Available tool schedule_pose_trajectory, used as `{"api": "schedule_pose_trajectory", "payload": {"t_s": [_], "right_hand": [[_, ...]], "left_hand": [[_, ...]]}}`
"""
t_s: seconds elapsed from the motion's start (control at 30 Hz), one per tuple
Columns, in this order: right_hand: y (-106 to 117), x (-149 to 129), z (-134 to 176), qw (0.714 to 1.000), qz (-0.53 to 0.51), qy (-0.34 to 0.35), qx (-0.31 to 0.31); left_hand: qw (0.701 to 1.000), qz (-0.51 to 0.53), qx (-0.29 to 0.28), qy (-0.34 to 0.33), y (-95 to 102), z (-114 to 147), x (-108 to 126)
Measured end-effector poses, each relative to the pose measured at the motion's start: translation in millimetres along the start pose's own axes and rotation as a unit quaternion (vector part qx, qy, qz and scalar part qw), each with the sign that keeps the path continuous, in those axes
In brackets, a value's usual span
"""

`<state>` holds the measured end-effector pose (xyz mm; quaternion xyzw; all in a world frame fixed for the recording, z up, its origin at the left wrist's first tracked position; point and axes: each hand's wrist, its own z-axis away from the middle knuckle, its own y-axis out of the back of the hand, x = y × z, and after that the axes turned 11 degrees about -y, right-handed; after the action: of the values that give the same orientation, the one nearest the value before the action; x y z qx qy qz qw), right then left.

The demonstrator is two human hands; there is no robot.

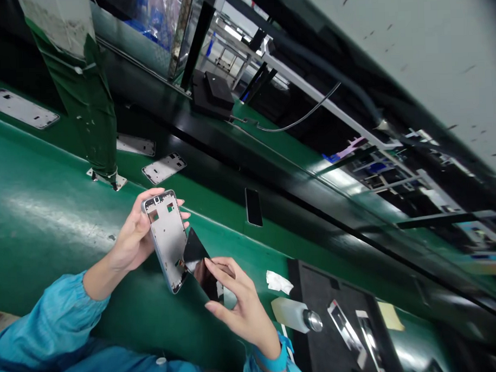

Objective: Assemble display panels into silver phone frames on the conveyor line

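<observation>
My left hand (131, 236) is wrapped round a phone frame (168, 232), a silvery plate with a pale blue rim and small cut-outs near its top. In my right hand (239, 300) is a phone screen (198, 255), dark and glossy, gripped between thumb and fingers. The screen is tilted, and its left corner lies close against the frame's lower right edge. A small orange-brown flex cable shows where the two meet; I cannot tell whether it joins them. Both parts are held above the green bench (126, 315).
More phone frames (165, 168) and a dark phone (253, 207) lie on the strip beyond the bench edge. At right, a bottle with a metal cap (291, 314) lies beside a white tissue (279, 281) and a black tray (317, 292) with narrow strips. A green-wrapped post (93, 110) rises at left.
</observation>
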<state>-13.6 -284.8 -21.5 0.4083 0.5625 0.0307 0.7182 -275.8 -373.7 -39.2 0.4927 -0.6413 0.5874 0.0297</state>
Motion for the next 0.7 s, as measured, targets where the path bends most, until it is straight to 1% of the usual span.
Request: {"api": "schedule_pose_trajectory", "payload": {"t_s": [0.13,0.3,0.43,0.57,0.63,0.7], "right_hand": [[1,0,-1,1.0,0.003,-0.01,-0.016],[2,0,-3,1.0,-0.005,-0.009,-0.022],[-12,-1,-14,0.999,-0.03,0.01,-0.022],[-30,2,-24,0.996,-0.075,0.033,0.023],[-32,5,-22,0.993,-0.106,0.039,0.031],[-29,7,-16,0.992,-0.117,0.034,0.023]], "left_hand": [[1.0,-0.007,-0.011,-0.011,-0.5,0,1],[0.999,-0.026,-0.02,-0.011,-0.6,1,4],[0.997,-0.051,-0.053,-0.017,1.5,2,1],[0.994,-0.077,-0.072,-0.04,5.3,-2,-1],[0.993,-0.086,-0.073,-0.044,7.8,-5,1],[0.992,-0.092,-0.071,-0.044,9.7,-7,4]]}}
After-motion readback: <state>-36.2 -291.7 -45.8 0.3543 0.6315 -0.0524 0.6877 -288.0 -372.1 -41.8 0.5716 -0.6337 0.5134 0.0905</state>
